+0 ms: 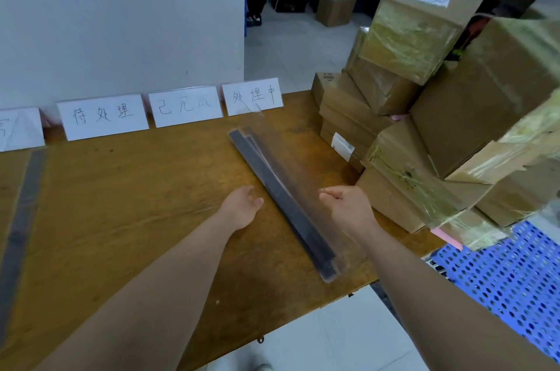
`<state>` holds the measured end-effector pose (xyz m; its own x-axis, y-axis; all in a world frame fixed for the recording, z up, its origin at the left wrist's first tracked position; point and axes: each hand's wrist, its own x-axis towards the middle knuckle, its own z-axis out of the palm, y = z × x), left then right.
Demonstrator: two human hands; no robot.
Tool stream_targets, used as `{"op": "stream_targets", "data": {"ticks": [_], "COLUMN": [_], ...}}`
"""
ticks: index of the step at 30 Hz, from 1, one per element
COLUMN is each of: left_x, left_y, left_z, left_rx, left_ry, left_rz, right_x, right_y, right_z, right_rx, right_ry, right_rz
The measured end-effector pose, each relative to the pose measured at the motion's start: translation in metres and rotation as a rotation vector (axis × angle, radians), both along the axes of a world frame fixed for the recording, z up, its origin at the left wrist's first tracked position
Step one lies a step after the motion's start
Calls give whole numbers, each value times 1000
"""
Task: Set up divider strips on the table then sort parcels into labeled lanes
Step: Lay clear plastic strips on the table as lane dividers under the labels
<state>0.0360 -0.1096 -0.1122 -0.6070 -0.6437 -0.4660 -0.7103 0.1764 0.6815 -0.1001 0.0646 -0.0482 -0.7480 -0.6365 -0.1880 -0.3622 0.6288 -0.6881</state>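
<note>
Currently, a bundle of divider strips (281, 198) is being shown lying diagonally on the bench (136, 189), right of its middle. 1 end is pointing toward the far edge and the other is reaching close to the near edge. Dark strips and clear plastic are being seen together in this bundle.

The left hand (242, 208) is being held just beside the bundle on its left side, apart from it. Its fingers are relaxed and loosely curved, and nothing is being gripped.

The right hand (348, 208) is being held at the bundle's right side, with the fingers curled and the thumb pressed against the forefinger. Whether the clear plastic is being pinched between them cannot be told.

1 more dark strip (22, 213) is being shown lying near the left edge of the bench, running from far to near. 4 white label cards (104, 116) with handwritten characters are being propped in a row along the far edge, the leftmost being cut off by the frame. Taped brown parcels (424, 28) are being kept stacked at the right edge. A blue perforated crate (515, 279) is being seen beyond the near right corner, below the parcels.
</note>
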Motion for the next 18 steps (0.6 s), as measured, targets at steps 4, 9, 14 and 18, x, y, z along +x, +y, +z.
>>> {"op": "stream_targets", "data": {"ticks": [4,9,14,18], "left_x": [3,11,25,41], "left_y": [-3,-8,-16,-24], "left_z": [9,19,21,22], "left_rx": [-36,-86,-98,-105], "left_ry": [20,35,23,6], "left_rz": [0,2,24,54], "right_x": [6,13,23,35], "right_y": [-1,-5,-16,-30], "right_z": [0,2,3,1], "right_rx": [-19,-23,-27,-48], "right_ry": [14,60,88,34], "right_rz": [19,67,88,111]}}
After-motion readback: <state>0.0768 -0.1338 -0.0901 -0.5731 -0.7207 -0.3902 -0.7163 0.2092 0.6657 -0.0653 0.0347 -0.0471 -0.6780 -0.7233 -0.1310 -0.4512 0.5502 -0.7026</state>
